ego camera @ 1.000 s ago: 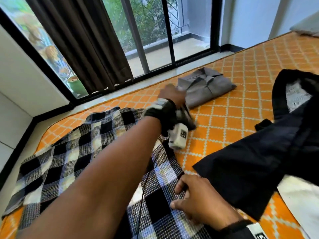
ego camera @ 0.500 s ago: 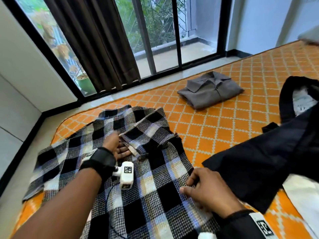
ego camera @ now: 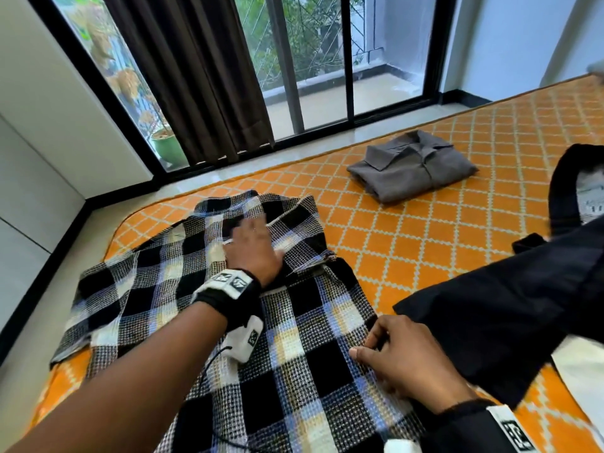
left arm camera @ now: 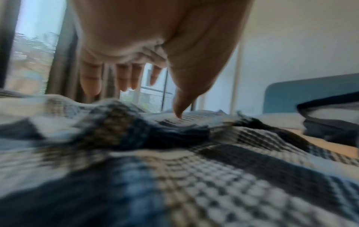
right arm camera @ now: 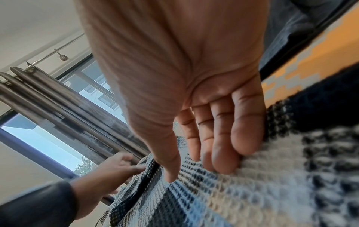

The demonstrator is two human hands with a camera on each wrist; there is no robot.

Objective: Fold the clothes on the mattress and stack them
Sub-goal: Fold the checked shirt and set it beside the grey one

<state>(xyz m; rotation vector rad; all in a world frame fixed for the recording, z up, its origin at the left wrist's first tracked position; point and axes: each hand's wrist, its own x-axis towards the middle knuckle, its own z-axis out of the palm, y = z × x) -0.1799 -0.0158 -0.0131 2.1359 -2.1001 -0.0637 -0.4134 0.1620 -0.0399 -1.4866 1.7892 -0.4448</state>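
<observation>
A black, white and blue checked shirt (ego camera: 304, 364) lies spread on the orange mattress (ego camera: 425, 233), one sleeve folded across its upper part. My left hand (ego camera: 253, 246) lies flat on that folded sleeve near the collar; in the left wrist view its fingers are straight and the thumb (left arm camera: 182, 106) touches the cloth. My right hand (ego camera: 389, 351) rests on the shirt's right edge, and its fingers (right arm camera: 223, 145) press flat on the weave. A folded grey shirt (ego camera: 411, 166) sits farther back.
A black garment (ego camera: 506, 308) lies unfolded at the right, close to my right hand, with something white (ego camera: 581, 384) under it. Beyond the mattress's far edge are a strip of floor, a dark curtain (ego camera: 196, 76) and sliding glass doors (ego camera: 313, 60).
My left hand came back from beside the grey shirt and laid the sleeve across the checked shirt, then slid up toward the collar. My right hand stayed on the shirt's right edge.
</observation>
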